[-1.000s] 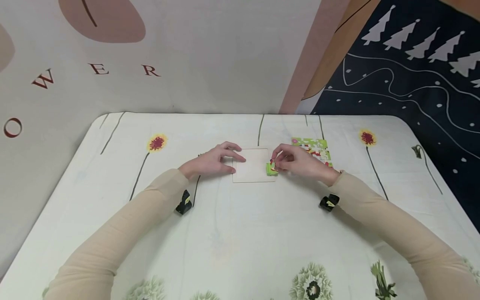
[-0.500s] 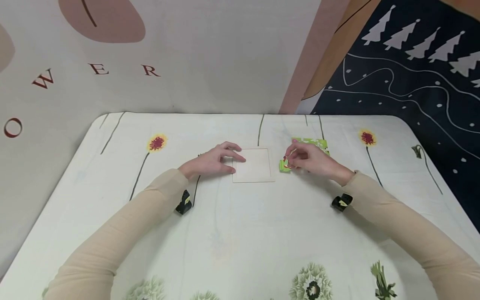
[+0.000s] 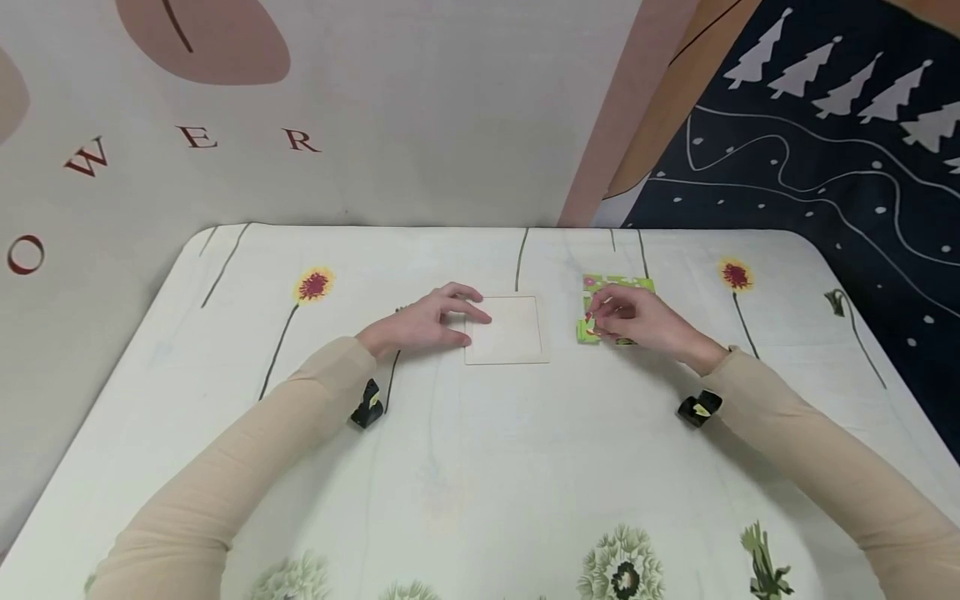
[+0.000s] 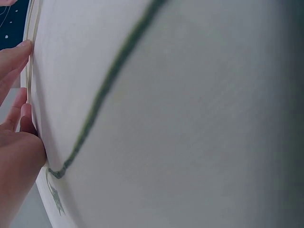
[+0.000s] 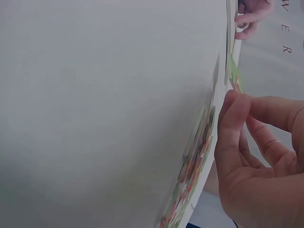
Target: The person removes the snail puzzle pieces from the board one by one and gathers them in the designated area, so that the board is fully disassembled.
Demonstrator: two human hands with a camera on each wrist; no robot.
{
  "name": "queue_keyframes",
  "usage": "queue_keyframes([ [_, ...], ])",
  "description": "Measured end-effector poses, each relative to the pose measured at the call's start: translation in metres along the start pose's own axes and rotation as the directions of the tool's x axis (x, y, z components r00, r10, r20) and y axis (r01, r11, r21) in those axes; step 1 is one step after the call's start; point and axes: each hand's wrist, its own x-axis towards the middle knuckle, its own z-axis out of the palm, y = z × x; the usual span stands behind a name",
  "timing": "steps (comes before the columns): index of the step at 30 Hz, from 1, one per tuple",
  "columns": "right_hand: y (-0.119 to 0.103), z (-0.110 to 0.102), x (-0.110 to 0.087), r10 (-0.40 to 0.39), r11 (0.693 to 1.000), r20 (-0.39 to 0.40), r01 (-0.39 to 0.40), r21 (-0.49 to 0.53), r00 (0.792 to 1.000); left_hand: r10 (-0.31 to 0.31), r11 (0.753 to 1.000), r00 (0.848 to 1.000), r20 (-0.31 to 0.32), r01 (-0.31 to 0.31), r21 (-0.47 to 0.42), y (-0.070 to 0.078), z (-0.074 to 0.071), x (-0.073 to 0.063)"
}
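A pale, shallow rectangular puzzle frame (image 3: 508,337) lies bare on the table in the head view. My left hand (image 3: 427,322) rests at its left side, fingers spread and gently bent over the edge. Between thumb and fingertips, my right hand (image 3: 643,321) pinches a green puzzle piece (image 3: 585,332) with red marks. In the right wrist view that piece (image 5: 236,73) sticks out beyond the fingertips. Under and behind the right hand is a group of colourful puzzle pieces (image 3: 636,283), mostly green, red and white, partly hidden by the hand.
A white cloth (image 3: 480,467) printed with flowers and stems covers the table. Its far edge meets a pale printed wall hanging (image 3: 450,125), with a dark one (image 3: 825,167) showing trees at the right. Black wrist cameras sit below both wrists.
My right hand has moved right with the puzzle piece, from over the frame's right edge to over the group of pieces. The left hand has stayed still at the frame.
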Motion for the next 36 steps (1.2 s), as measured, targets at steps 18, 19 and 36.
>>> queue_keyframes([
  [18,0.008,-0.005,-0.002,-0.006,0.992,-0.052,-0.001,-0.122,0.999,0.004,1.0,1.0,0.007,-0.004,-0.007,-0.001,-0.001,-0.001],
  [19,0.009,-0.005,-0.002,-0.012,0.99,-0.056,0.004,-0.141,0.998,0.003,1.0,1.0,0.006,-0.003,-0.008,-0.001,-0.001,-0.001],
  [36,0.011,-0.009,0.002,-0.025,0.963,-0.055,0.01,-0.269,0.998,0.001,1.0,1.0,0.001,-0.001,0.009,-0.003,0.0,-0.001],
])
